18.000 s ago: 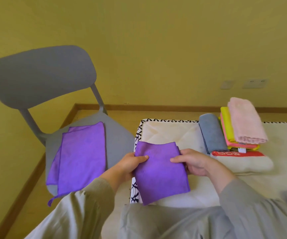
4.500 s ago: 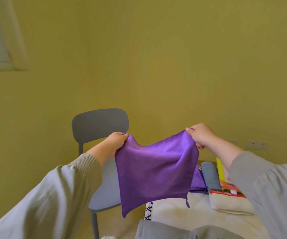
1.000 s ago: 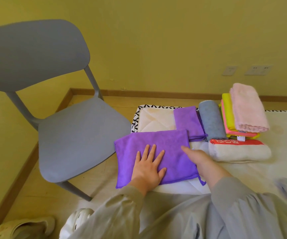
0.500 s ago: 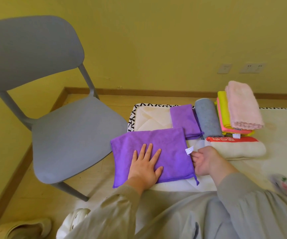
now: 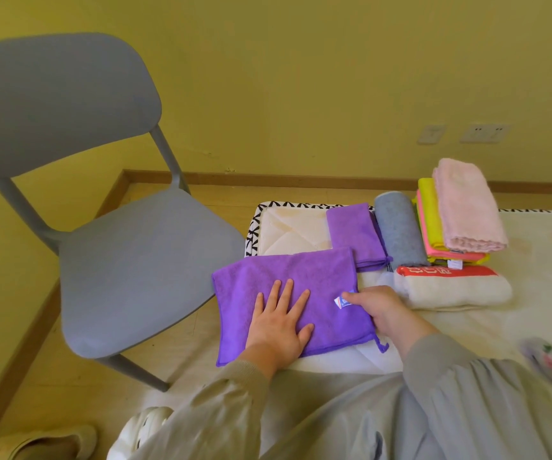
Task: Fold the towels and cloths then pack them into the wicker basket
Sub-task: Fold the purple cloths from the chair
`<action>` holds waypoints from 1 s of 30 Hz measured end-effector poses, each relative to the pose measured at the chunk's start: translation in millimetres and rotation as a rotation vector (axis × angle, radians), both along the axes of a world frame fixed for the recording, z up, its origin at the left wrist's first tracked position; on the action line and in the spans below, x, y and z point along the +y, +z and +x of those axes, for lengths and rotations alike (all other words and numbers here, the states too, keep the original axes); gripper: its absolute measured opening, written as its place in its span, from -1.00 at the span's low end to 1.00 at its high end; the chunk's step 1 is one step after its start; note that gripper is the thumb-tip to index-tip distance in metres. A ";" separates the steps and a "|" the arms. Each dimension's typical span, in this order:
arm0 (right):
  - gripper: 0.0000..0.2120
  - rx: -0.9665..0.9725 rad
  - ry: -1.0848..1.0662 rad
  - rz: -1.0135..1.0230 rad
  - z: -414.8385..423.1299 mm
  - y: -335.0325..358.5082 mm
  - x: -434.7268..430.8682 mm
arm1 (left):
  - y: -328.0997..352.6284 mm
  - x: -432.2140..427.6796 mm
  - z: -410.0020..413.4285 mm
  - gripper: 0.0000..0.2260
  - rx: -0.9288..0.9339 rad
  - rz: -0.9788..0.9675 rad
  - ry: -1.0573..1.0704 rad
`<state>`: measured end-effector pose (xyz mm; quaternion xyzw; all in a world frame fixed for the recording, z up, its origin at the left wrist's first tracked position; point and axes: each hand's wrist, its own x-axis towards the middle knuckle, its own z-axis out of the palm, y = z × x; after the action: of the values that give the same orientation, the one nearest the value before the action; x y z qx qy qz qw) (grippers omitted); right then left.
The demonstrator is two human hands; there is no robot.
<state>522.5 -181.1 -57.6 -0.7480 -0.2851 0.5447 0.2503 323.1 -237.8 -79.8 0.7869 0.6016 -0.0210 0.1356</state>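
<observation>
Purple cloth (image 5: 284,270) pinned flat on the quilted mat (image 5: 294,227), its next fold starting from the right edge.

The right hand (image 5: 377,307) pinches the cloth's right hem beside the white label (image 5: 341,302), fingers curled over the edge. The left hand (image 5: 279,322) lies open on the cloth's middle, fingers straight and spread, pressing it down. A few seconds ago the cloth hung spread in the air; now it lies doubled on the mat, and in the last second the right hand has shifted from smoothing to gripping the hem. That suggests a second fold across to the left. Behind it lie a folded purple cloth (image 5: 354,234), a grey towel (image 5: 399,230) and the finished stack (image 5: 467,207). The wicker basket is out of view, so packing seems still ahead.
</observation>
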 end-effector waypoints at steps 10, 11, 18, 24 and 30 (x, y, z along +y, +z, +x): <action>-0.90 -0.091 0.165 0.395 -25.7 57.0 -6.5 | 37.5 6.4 -7.0 -0.48 -0.385 -0.172 0.184; -0.87 -0.065 0.168 0.429 -27.7 68.9 -5.7 | 46.6 8.6 -11.3 -0.49 -0.468 -0.175 0.227; -0.81 -0.102 0.535 0.594 -53.1 160.6 7.1 | 126.5 22.9 -40.1 -0.52 -0.697 -0.083 0.391; -0.82 -0.337 0.909 0.798 -82.2 243.7 2.4 | 202.0 16.4 -58.0 -0.43 -0.983 -0.059 0.497; -0.75 -0.456 1.141 0.858 -93.8 314.9 -25.9 | 267.6 -4.4 -80.3 -0.31 -1.292 -0.121 0.373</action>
<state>428.7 -206.9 257.4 -0.4152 -0.8608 0.2625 0.1334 242.7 -242.2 187.8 0.5156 0.5232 0.4439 0.5131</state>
